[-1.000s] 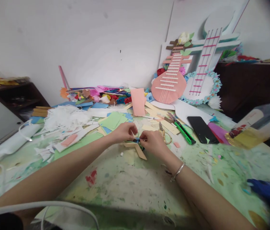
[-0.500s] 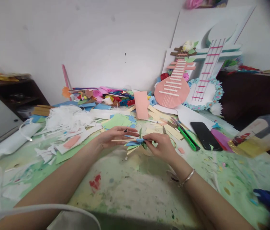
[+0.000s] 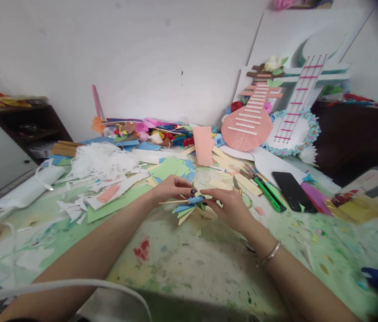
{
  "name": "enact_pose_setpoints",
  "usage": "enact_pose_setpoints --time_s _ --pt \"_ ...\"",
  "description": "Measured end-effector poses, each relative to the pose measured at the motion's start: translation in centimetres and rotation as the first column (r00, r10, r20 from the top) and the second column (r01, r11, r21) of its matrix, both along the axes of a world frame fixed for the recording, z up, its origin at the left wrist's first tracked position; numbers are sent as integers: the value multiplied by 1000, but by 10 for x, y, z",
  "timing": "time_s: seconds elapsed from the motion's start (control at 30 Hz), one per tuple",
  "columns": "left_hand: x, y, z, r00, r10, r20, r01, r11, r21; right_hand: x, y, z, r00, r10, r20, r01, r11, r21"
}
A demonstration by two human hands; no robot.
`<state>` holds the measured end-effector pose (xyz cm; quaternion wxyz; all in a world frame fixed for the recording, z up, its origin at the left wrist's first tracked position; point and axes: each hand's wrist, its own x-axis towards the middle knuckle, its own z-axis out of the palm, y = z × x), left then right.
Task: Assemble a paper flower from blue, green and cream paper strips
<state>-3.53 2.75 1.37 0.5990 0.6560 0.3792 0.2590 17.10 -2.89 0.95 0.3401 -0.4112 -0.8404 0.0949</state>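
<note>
Both my hands meet at the middle of a paint-stained green table (image 3: 189, 264). My left hand (image 3: 170, 188) pinches a thin wooden stick (image 3: 172, 202) that runs left from a small paper pinwheel (image 3: 189, 206) with blue, green and cream blades. My right hand (image 3: 227, 205), a bangle on its wrist, has its fingers closed on the blue centre of the pinwheel from the right. The pinwheel is held just above the tabletop.
Scissors (image 3: 239, 188), a green utility knife (image 3: 269, 194) and a black phone (image 3: 292, 192) lie right of my hands. Paper scraps, white shreds (image 3: 98, 161) and a pink card (image 3: 203, 145) crowd the back. Paper instruments (image 3: 247, 123) lean on the wall. A bottle (image 3: 366, 192) lies far right.
The pinwheel has been lifted off the table and turned so its stick points left. My left hand opened flat, then closed on the stick. The view shifted slightly right.
</note>
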Motion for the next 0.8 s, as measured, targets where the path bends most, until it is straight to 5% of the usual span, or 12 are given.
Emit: enact_pose_setpoints --time_s 0.23,0.37,0.47,0.6,0.8 --pt "5 11 -19 981 191 41 -190 981 -32 46 17 21 915 -211 344 242 969 -47" --pt "9 7 -21 986 144 89 -141 989 -39 65 28 22 941 -333 63 339 931 -135" --pt "15 -3 -18 989 75 126 -74 997 -10 48 27 12 920 -347 -181 282 909 -308" --pt "23 -11 -17 982 24 186 -27 1000 11 13 17 -1 962 -168 -216 57 896 -440" --pt "24 -11 -20 978 62 200 -61 998 -11 3 14 -7 914 -242 -325 12 818 -575"
